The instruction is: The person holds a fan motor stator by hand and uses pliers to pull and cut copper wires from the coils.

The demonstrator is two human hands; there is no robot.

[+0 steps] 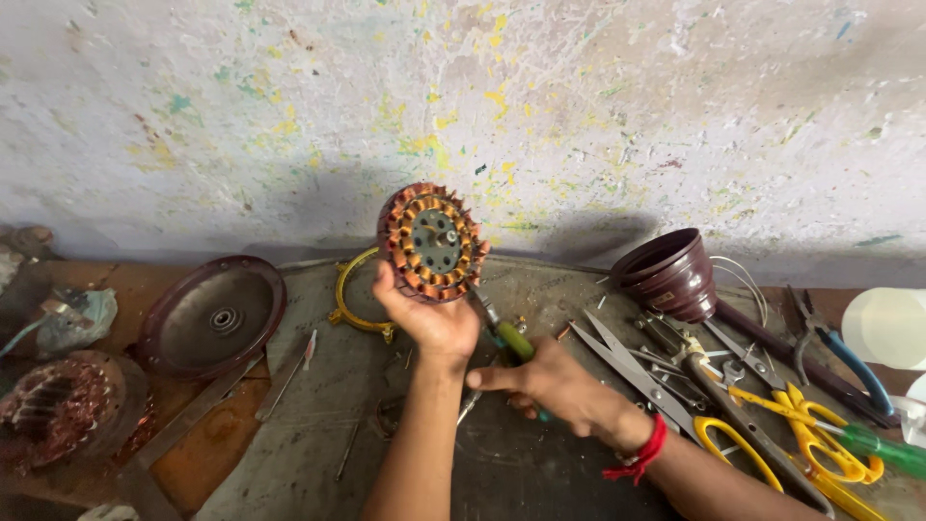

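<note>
Fingers of your left hand (pixel 431 318) clamping the copper-wound stator (pixel 431 242) upright above the grey mat (pixel 318 425), your right hand (pixel 555 386) gripping a green-handled screwdriver (pixel 511 340) just beside it, scissors (pixel 627 362) and brown cup (pixel 670 273) lying to the right.

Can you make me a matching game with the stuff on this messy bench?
Things:
1. copper-wound stator
2. screwdriver
3. round brown cover
4. yellow-handled scissors

Places:
A. lying at the far right of the bench
B. gripped in the right hand
C. held up by the left hand
D. leaning at the left, near the wall

Pairs: 1-C, 2-B, 3-D, 4-A
</note>
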